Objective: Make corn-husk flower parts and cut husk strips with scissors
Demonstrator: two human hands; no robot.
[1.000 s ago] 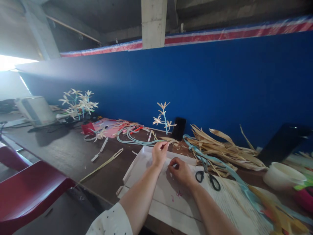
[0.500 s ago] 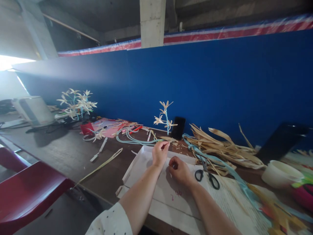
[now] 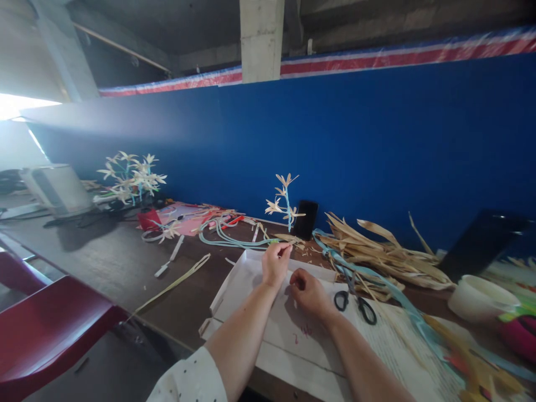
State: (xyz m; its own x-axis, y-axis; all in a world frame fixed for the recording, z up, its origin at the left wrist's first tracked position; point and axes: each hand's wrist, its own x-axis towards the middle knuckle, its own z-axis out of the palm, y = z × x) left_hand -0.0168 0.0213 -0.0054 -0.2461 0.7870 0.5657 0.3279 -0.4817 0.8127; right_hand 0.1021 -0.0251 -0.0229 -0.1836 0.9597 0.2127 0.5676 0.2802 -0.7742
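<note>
My left hand pinches the lower end of an artificial flower branch, which stands upright above the fingertips. The branch has a light-blue wrapped stem and several pale, husk-like flowers. Close beside it, my right hand rests low over a shallow white box lid, fingers curled in; whatever they may hold is hidden. Black-handled scissors lie just right of that hand, blades pointing away over dried husks. Behind the branch a dark phone leans upright near the blue panel.
Blue cords lie left of the lid, near a split pale strip. A bunch of similar flowers and a kettle stand at far left. On the right are a blue ribbon and a white bowl.
The flower branch and my left hand have shifted very slightly to the right. My right hand has barely moved, and its fingers stay curled.
</note>
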